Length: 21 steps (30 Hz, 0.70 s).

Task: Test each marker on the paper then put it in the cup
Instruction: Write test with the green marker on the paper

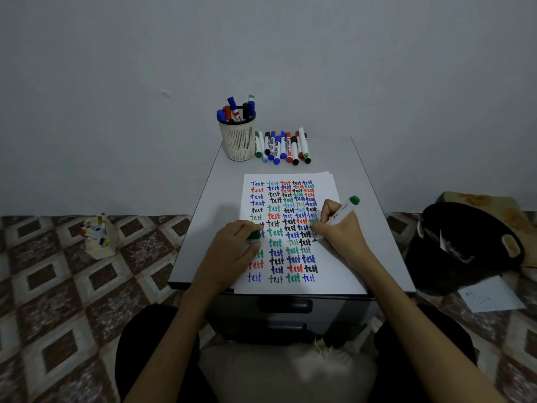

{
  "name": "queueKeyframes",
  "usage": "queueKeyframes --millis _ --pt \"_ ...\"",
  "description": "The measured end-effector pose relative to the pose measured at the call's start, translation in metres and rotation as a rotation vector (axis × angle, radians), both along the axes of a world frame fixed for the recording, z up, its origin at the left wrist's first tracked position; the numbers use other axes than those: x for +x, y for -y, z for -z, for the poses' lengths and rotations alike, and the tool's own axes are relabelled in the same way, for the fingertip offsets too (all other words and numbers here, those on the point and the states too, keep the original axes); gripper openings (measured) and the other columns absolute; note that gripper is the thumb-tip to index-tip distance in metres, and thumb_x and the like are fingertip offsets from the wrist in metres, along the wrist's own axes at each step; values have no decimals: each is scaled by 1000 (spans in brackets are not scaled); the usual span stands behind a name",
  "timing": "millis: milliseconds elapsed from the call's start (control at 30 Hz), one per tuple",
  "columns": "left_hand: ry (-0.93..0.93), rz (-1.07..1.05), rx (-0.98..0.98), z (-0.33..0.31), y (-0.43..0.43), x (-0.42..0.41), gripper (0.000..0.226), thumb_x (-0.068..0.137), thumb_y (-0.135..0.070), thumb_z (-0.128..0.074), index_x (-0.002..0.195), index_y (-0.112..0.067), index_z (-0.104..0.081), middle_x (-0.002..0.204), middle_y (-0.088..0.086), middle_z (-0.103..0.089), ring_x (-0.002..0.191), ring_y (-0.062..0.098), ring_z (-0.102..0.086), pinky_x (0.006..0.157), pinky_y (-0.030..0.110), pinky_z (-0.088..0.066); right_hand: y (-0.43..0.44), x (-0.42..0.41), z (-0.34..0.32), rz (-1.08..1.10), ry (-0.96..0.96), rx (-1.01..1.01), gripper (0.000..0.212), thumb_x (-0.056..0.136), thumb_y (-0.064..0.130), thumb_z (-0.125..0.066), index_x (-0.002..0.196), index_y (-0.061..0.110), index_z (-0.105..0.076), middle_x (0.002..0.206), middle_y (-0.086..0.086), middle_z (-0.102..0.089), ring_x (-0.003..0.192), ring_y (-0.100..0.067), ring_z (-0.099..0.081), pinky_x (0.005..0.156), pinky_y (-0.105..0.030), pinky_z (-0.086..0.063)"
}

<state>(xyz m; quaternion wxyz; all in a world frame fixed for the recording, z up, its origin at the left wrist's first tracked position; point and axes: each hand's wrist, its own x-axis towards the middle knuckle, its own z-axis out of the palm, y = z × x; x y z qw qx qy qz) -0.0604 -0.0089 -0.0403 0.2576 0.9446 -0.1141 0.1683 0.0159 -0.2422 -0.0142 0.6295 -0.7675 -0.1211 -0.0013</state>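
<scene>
Paper (334, 266) filled with coloured "test" words lies on the worktop (374, 228). The right hand (338, 228) has its fingers pinching a green marker (345, 209), tip down at the sheet's right side. The left hand (232, 245) rests on the sheet, fingers pinching the green cap (254, 235). The cup (239, 141) stands at the far edge, loose markers (283, 146) just beside it.

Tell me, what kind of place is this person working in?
Likely a room in a home: a small drawer cabinet serves as the desk against a bare wall, on a patterned floor, with a black bin beside it.
</scene>
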Motion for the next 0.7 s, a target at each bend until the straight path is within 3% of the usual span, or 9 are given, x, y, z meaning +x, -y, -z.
queueKeyframes --millis 200,300,400,567,700 --pt "13 0 -3 1 0 0 40 91 -44 -36 119 -20 -52 116 -3 -54 101 9 -49 88 26 -42 3 0 0 25 1 15 29 79 -8 -66 64 6 -45 66 -21 -53 62 -26 -52 56 -29 -46" --pt "13 -1 -4 1 0 0 42 91 -44 -35 119 -19 -53 116 -2 -54 100 9 -49 88 26 -43 0 -1 0 17 10 -3 29 79 -7 -66 65 6 -44 70 -29 -53 66 -29 -57 59 -32 -49" --pt "18 0 8 1 0 0 41 92 -44 -35 119 -18 -53 115 -2 -55 100 9 -49 88 28 -44 -2 -3 -2 -17 -2 -4 35 77 -16 -62 62 7 -41 59 -11 -49 55 -2 -54 53 -17 -45" --pt "19 1 3 0 0 1 41 91 -44 -35 119 -19 -53 115 -2 -54 100 9 -49 87 27 -44 3 -2 -1 37 -11 18 27 75 -12 -65 64 3 -46 68 -32 -50 64 -28 -52 62 -36 -49" --pt "12 -2 6 1 0 1 41 91 -44 -35 119 -19 -53 116 -3 -55 100 9 -50 88 27 -45 1 -1 -2 54 -3 -8 31 76 -12 -64 63 6 -43 68 -23 -50 65 -28 -51 60 -33 -47"
